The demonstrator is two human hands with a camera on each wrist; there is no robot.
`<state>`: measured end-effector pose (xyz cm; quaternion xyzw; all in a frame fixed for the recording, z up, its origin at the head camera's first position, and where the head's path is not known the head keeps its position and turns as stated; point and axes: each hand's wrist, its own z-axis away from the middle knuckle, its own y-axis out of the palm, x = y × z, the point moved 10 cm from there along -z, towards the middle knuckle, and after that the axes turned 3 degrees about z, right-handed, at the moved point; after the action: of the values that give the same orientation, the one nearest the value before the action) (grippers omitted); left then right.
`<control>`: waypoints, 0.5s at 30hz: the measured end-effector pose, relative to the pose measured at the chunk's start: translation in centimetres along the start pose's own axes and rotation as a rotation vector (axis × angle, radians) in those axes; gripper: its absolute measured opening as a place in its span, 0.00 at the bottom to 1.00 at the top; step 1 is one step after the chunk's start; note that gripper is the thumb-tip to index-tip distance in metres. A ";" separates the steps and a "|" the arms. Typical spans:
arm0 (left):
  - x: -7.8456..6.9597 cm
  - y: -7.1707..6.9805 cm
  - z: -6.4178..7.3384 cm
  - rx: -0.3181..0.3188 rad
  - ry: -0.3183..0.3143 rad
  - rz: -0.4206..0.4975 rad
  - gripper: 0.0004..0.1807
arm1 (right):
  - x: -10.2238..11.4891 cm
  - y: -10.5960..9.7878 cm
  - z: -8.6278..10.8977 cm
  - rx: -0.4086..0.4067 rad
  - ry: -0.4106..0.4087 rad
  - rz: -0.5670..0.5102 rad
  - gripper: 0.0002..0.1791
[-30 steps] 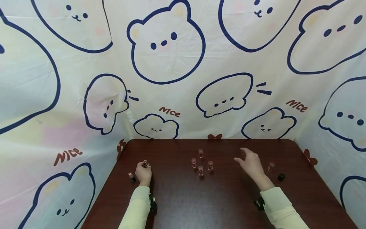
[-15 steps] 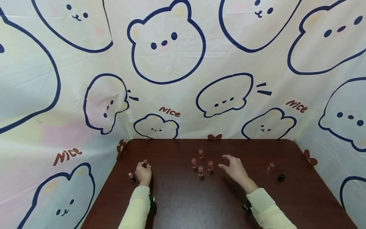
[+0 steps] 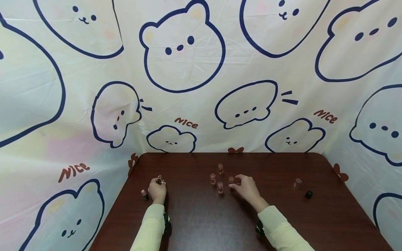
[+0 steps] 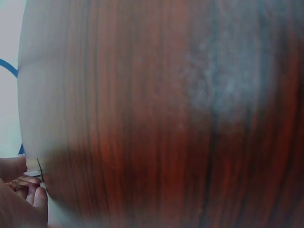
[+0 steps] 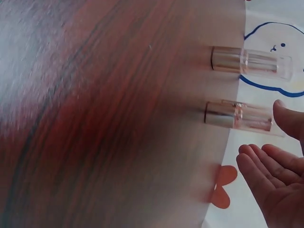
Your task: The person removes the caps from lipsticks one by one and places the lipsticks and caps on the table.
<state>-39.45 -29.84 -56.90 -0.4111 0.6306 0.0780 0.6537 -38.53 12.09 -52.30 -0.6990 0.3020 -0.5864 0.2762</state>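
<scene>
On a brown table (image 3: 194,223), the left hand (image 3: 157,191) pinched a small tube (image 3: 160,180) at left; the right hand (image 3: 248,190), fingers parted, risked nudging over the rightmost central tube (image 3: 231,180); contact was unclear.

Cartoon-printed cloth booth (image 3: 201,76) around dark table (image 3: 201,218)

A dark reddish-brown table (image 3: 201,219) with streaky wood grain, a glossy surface and rounded far corners. Four small tubes (image 3: 220,188) with clear tops stand upright in a diamond near its middle. Towards the left edge sits a pink-and-black stick (image 3: 144,194); towards the right, a clear cap (image 3: 297,183) near a short black cylinder (image 3: 309,194).
</scene>
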 end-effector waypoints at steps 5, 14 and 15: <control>0.0 0.1 0.0 0.005 0.003 -0.004 0.15 | -0.1 0.9 -0.1 0.007 0.016 0.006 0.19; -0.3 -0.1 0.1 0.010 0.001 -0.013 0.15 | 0.0 1.2 -0.2 -0.025 0.014 0.010 0.16; -0.3 -0.1 0.1 0.011 0.002 -0.016 0.15 | 0.1 1.2 -0.3 -0.030 0.012 0.006 0.15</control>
<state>-39.40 -29.69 -56.58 -0.4126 0.6282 0.0691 0.6560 -38.91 11.24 -53.08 -0.6984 0.3147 -0.5853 0.2658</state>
